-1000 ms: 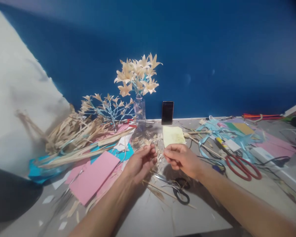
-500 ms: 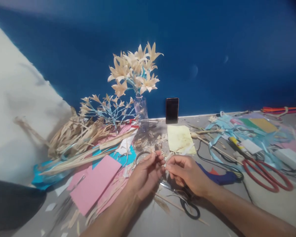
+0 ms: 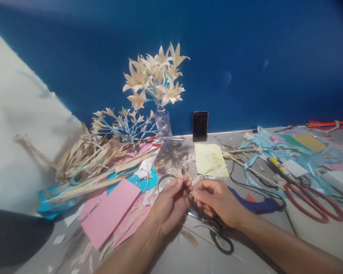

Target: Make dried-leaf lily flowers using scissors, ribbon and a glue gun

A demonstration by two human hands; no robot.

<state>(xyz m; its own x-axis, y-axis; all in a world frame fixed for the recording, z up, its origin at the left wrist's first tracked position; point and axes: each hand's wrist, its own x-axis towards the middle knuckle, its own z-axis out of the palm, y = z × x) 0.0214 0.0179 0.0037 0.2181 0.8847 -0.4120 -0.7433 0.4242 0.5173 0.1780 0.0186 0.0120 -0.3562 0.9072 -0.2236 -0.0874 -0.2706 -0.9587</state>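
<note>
My left hand [image 3: 171, 203] and my right hand [image 3: 215, 199] meet fingertip to fingertip over the middle of the table. Both are closed in a pinch around something small and pale, too fine to make out. Just beyond my left fingers lies a roll of tape or ring [image 3: 163, 182], partly covered. Black-handled scissors [image 3: 222, 243] lie beneath my right wrist, blades mostly hidden. Beside that forearm rests a dark blue glue gun [image 3: 255, 203]. Pale husk scraps [image 3: 174, 163] are scattered past the fingertips.
A clear bottle [image 3: 163, 127] holds cream flowers [image 3: 157, 78]; smaller blue-stemmed flowers [image 3: 125, 123] stand left. Dried husks [image 3: 85, 156] and a pink card [image 3: 111, 213] cover the left. Rightward are a yellow paper [image 3: 210, 160], red-handled scissors [image 3: 314, 201] and blue ribbon [image 3: 251, 167]. A phone [image 3: 200, 126] leans on the wall.
The view has shifted slightly. Both hands keep nearly the same pinch; a brownish tip shows more clearly above the left fingers.
</note>
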